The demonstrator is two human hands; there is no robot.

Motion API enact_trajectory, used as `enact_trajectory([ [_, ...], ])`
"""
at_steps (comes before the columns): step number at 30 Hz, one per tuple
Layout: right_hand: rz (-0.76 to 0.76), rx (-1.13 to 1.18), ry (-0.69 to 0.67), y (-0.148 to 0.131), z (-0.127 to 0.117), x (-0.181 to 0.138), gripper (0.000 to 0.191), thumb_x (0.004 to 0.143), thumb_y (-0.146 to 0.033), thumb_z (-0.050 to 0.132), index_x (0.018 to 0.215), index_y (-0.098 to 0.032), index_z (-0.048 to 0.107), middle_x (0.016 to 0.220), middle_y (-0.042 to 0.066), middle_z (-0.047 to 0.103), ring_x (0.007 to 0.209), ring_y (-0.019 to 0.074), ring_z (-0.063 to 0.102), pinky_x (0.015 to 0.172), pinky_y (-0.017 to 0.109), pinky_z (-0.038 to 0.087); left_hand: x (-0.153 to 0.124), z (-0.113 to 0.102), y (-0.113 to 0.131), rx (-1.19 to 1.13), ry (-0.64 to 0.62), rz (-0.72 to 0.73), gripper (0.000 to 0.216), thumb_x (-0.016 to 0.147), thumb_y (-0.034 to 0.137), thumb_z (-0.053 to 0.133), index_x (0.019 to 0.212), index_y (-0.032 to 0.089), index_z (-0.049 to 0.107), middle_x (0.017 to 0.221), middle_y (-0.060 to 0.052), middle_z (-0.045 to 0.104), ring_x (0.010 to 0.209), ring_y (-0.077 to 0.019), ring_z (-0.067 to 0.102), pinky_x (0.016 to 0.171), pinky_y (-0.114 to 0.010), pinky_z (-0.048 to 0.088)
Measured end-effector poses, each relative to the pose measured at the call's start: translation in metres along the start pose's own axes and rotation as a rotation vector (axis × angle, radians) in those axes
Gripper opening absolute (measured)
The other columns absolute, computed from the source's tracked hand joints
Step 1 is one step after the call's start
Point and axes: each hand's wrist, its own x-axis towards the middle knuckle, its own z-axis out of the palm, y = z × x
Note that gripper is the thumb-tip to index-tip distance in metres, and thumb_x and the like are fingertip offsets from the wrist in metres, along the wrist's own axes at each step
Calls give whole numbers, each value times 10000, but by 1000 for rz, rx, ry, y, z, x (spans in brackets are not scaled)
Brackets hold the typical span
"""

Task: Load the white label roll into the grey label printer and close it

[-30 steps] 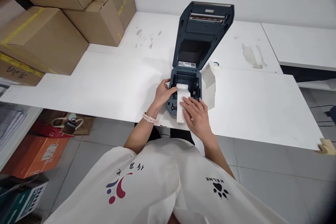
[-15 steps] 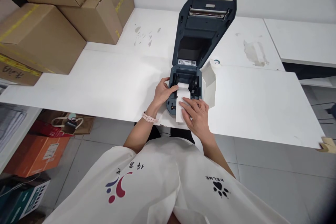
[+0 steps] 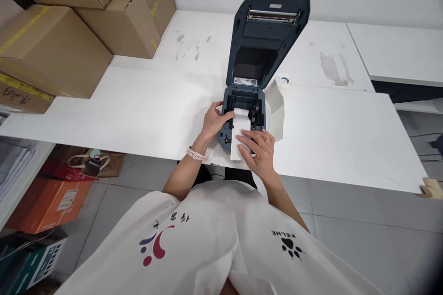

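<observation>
A dark blue-grey label printer [image 3: 242, 122] stands at the near edge of the white table [image 3: 145, 110], its lid [image 3: 266, 37] swung up and back. A white paper strip [image 3: 238, 133] runs from the roll in the printer's bay forward over its front. My left hand [image 3: 213, 122], with a pink watch on the wrist, grips the printer's left side, thumb reaching into the bay. My right hand [image 3: 260, 150] lies on the strip's right edge, fingers stretched out and pressing the paper down.
A white paper roll [image 3: 277, 106] lies just right of the printer. Several cardboard boxes [image 3: 69, 32] are stacked at the table's far left. Another white table [image 3: 398, 55] adjoins at the right. Orange and green boxes [image 3: 44, 203] and a bag sit on the floor at left.
The paper strip and my right hand have shifted slightly left and toward the printer. My left hand keeps its hold on the printer's side. The view has tilted a little.
</observation>
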Motion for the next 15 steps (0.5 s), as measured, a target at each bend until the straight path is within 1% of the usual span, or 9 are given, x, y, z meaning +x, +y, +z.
enact_trajectory([
  [5,10,-19,-11,1,0,-1,205,1028,-345,632,1163,-301,779,1224,42,801,1114,239,719,1104,476,444,-1,0,0,0,7,-4,582,804,424,808,1313,217,616,751,26,519,664,-134,520,603,-278,399],
  [11,48,0,-36,0,2,-1,219,1030,-335,615,1174,-318,779,1239,44,786,1137,249,694,1131,494,421,2,1,1,10,5,-12,616,808,447,805,1343,212,611,756,27,515,659,-132,508,606,-278,404],
  [13,71,1,-64,-2,2,-3,233,1032,-362,600,1176,-333,781,1240,46,779,1146,263,684,1140,516,413,1,0,2,19,5,-7,617,807,466,809,1338,214,621,763,21,523,669,-136,513,615,-279,405],
  [15,91,41,-70,-3,-2,-5,295,1039,-436,567,1243,-344,758,1285,63,755,1187,284,672,1149,544,417,-5,-2,1,33,15,1,677,804,529,811,1372,220,609,808,2,565,713,-150,548,643,-284,423],
])
